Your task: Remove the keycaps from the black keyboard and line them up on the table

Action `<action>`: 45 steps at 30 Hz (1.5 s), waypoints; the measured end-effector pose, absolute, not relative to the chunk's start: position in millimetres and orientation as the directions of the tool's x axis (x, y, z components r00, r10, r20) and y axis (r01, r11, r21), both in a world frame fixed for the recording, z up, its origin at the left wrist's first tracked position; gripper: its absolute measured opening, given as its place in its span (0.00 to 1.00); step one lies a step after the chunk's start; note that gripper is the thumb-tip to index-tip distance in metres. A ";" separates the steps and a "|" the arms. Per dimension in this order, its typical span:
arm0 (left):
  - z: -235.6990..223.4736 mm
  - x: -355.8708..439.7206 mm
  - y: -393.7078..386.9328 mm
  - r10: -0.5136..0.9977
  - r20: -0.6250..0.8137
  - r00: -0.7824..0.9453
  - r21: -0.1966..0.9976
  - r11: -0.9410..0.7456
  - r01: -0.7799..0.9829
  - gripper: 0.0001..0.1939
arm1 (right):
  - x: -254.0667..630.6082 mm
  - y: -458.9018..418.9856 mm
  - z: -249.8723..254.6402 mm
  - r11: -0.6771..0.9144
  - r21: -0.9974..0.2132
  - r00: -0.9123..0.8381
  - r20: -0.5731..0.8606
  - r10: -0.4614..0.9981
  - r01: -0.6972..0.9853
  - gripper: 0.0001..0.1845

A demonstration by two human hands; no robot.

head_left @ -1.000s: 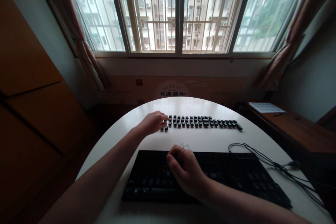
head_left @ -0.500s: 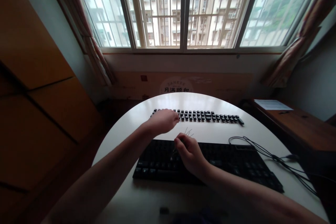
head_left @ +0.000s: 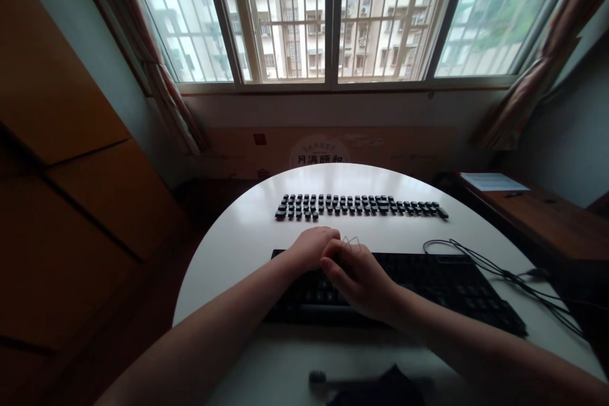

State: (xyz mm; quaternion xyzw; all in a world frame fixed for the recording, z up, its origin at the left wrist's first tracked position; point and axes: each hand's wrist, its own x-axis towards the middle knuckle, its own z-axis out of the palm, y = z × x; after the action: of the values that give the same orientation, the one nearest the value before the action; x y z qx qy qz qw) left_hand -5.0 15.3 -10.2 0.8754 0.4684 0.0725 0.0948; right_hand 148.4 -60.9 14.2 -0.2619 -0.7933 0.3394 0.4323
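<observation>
My right hand (head_left: 359, 276) is closed around a wire keycap puller (head_left: 352, 242), whose thin bent wires stick out above the fingers. It is over the middle of a black keyboard (head_left: 451, 288). My left hand (head_left: 314, 246) is right beside it at the keyboard's back edge, fingers curled down and partly hidden behind my right hand. Whatever its fingertips hold cannot be made out. Behind the keyboard, loose black keycaps (head_left: 356, 208) stand in rows on the white round table (head_left: 228, 247).
A black cable (head_left: 499, 274) runs off the keyboard's back right over the table edge. Near the front edge are a small dark bristled brush (head_left: 317, 377) and a dark cloth-like thing (head_left: 380, 388). A wooden desk (head_left: 561, 216) with paper (head_left: 495, 181) stands to the right.
My left hand has drawn back from the keycap rows to my right hand, uncovering the left end of the rows. My right hand keeps the wire puller. The view has shifted slightly.
</observation>
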 end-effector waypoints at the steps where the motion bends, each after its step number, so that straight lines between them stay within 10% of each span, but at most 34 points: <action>1: -10.2 -5.5 15.7 0.829 0.034 0.558 0.242 -0.549 0.800 0.07 | 151.8 -61.3 23.2 0.615 -0.774 -0.527 0.463 0.712 0.150 0.07; 7: -12.1 -6.6 13.6 0.837 0.056 0.545 0.271 -0.538 0.798 0.08 | 169.1 -58.4 30.1 0.464 -0.858 -0.694 0.195 0.693 0.222 0.08; 18: -11.7 -3.9 11.8 0.853 0.042 0.520 0.288 -0.508 0.812 0.12 | 171.7 -47.2 -24.4 0.300 -0.949 -0.590 0.191 0.784 0.092 0.16; 35: -9.0 -1.7 8.6 0.861 0.063 0.504 0.291 -0.499 0.816 0.11 | 171.1 -58.8 -9.7 0.687 -0.655 -0.723 0.303 0.620 0.315 0.08; 45: -7.9 -2.2 8.4 0.860 0.085 0.504 0.324 -0.502 0.802 0.11 | 176.0 -56.6 -24.2 0.498 -0.861 -0.460 0.402 0.792 0.106 0.14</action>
State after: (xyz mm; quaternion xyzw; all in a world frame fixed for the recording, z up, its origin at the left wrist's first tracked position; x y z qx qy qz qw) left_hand -2.2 8.4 -7.9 0.8585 0.4839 0.1183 0.1217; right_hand 176.0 -56.6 -24.2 -0.2979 -0.7534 0.4026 0.4260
